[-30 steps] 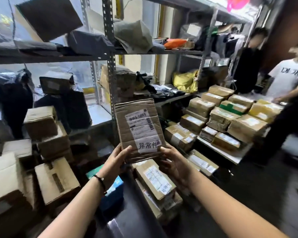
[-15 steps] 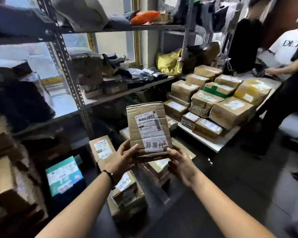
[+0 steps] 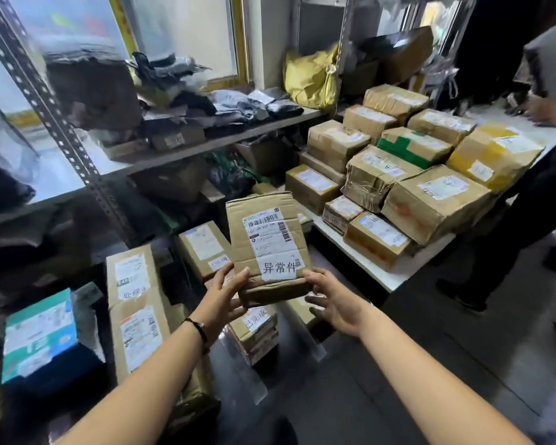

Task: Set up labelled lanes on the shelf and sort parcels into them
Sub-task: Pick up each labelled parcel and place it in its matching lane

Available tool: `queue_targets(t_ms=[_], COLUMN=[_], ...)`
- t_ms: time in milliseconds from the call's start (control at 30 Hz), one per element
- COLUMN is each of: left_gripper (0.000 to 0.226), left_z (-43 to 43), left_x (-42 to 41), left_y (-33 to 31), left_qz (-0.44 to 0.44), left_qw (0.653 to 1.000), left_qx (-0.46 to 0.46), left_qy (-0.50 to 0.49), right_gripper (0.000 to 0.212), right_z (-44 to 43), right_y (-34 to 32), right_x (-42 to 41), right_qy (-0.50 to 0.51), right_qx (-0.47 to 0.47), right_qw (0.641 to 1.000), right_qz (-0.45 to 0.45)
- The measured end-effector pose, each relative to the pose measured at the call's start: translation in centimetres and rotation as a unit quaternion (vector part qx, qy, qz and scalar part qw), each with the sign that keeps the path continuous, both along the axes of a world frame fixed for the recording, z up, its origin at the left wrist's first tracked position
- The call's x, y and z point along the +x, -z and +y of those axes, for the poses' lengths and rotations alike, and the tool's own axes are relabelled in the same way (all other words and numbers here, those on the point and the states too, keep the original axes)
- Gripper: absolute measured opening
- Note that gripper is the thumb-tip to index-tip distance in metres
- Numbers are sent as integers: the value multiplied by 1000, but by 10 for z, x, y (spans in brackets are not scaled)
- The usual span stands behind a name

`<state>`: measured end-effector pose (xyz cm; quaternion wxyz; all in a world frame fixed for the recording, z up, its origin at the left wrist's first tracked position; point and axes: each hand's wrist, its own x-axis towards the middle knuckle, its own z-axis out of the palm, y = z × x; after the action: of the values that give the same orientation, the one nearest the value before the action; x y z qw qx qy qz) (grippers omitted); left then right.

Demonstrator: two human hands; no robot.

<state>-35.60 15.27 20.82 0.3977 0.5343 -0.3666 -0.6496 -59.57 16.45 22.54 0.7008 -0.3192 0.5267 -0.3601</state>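
A flat brown cardboard parcel (image 3: pixel 268 242) is held upright out in front in a crowded sorting room, its printed face turned towards the camera. The lower left corner is gripped by the left hand (image 3: pixel 223 297), the thumb laid on the front and the fingers curled round behind; a dark band (image 3: pixel 200 330) is worn at that wrist. The lower right corner is taken by the right hand (image 3: pixel 333 303), whose thumb is set against the edge while the half-curled fingers are cupped under the bottom. A shipping slip with barcodes is stuck on the parcel's face, and below it a white label (image 3: pixel 278 268) hand-lettered with three Chinese characters.

The parcel is held in the air, clear of every surface, above a small stack of boxes (image 3: pixel 257 332) on a dark surface, the topmost marked with a handwritten tag. To the left a long carton (image 3: pixel 135 313) bearing several slips is seen lying flat, and further left a blue and green box (image 3: pixel 39 335). Behind, a metal shelf (image 3: pixel 161 159) is loaded with dark bags and flattened packets, with a yellow bag (image 3: pixel 312 75) near its right end. To the right a low white table (image 3: pixel 385 274) is covered with taped brown boxes (image 3: pixel 430 200) packed close together. At the right edge a person in dark trousers (image 3: pixel 533 203) is seen standing by the table
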Motion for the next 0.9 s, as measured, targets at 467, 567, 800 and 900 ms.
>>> queue_targets(t_ms=[467,567,800,900], left_gripper=[87,64,28,37], left_z=[-116,-124,-138,-141], left_x=[-90,-112,-148,-166], left_y=[32,38,52,56], left_qz=[-40,-65,-76,-82], left_qw=[996,993,983,980], left_qx=[56,90,149,157], left_qy=[54,48,-77,-87], right_gripper=[35,27,18,10], right_z=[-162,-178,-217,-224], right_y=[38,51,90,109], right_x=[-97,-121,-186,-190], right_qy=[-7,-16,3,-39], right_qx=[15,40,128,177], right_qw=[997,995,990,984], right_qz=[77,88,60,-3])
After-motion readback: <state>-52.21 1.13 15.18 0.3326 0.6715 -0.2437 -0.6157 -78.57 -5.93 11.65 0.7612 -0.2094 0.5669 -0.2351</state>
